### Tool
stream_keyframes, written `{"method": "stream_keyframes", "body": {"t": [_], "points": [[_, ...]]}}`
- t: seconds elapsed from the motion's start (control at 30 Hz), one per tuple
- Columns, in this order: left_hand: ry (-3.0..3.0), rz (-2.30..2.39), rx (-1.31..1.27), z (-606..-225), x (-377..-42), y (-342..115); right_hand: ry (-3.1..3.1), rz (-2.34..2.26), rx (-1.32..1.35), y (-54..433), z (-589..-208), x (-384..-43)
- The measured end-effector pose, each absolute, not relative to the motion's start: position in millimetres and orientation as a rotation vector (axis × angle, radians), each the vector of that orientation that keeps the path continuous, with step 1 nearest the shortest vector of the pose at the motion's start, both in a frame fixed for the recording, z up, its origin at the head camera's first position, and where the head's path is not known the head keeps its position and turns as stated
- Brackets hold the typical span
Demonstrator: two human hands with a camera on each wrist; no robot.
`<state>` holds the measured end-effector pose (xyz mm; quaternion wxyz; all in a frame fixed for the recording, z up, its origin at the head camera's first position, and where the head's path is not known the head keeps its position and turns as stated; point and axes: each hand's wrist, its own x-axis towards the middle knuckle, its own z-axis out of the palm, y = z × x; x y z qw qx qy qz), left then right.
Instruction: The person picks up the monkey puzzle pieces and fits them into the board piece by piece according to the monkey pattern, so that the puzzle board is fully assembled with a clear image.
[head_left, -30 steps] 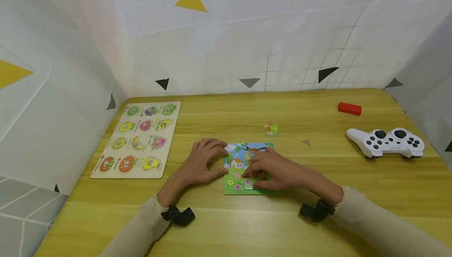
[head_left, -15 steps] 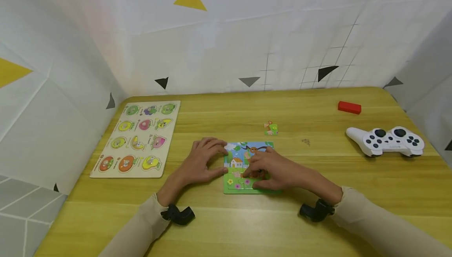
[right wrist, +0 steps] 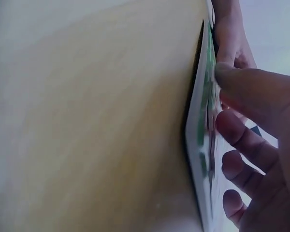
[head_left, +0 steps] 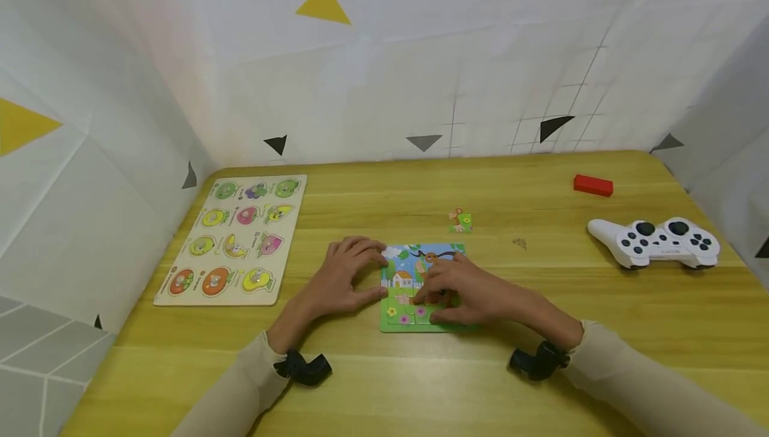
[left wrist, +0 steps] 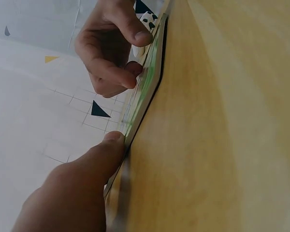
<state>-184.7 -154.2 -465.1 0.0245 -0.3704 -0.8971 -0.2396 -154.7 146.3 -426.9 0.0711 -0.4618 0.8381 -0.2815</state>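
Observation:
A jigsaw puzzle board (head_left: 396,327) with a green border, a house and an orange-brown animal lies flat on the table. My left hand (head_left: 344,278) touches its left edge, the thumb apart from the fingers. Over the board's right half, my right hand (head_left: 471,290) rests its fingertips on the pieces and hides part of the picture. The left wrist view shows the left thumb (left wrist: 104,157) against the board's side. In the right wrist view, the right fingertips (right wrist: 231,126) meet the puzzle's surface. Behind the board lies one loose puzzle piece (head_left: 460,221).
A wooden fruit peg puzzle (head_left: 231,243) lies at the left of the table. At the right are a white game controller (head_left: 657,243) and a red block (head_left: 593,185). A white patterned sheet (head_left: 372,90) hangs behind the table (head_left: 414,390).

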Motion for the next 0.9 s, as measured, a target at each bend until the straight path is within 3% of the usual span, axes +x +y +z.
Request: {"method": "stream_keyframes", "body": {"t": [0.23, 0.63, 0.9], "points": [[-2.756, -0.738, -1.156, -465.6, -185.0, -154.1, 2.485, -1.177, -1.306, 162.7, -434.9, -171.5], [-2.769, -0.734, -1.142, -467.1, -184.4, -153.7, 2.791, -1.295, -0.640, 201.5, -437.0, -215.9], [-2.768, -0.738, -1.140, -466.8, -183.7, -154.6, 2.818, -1.135, -0.650, 212.9, -441.2, -244.0]]}}
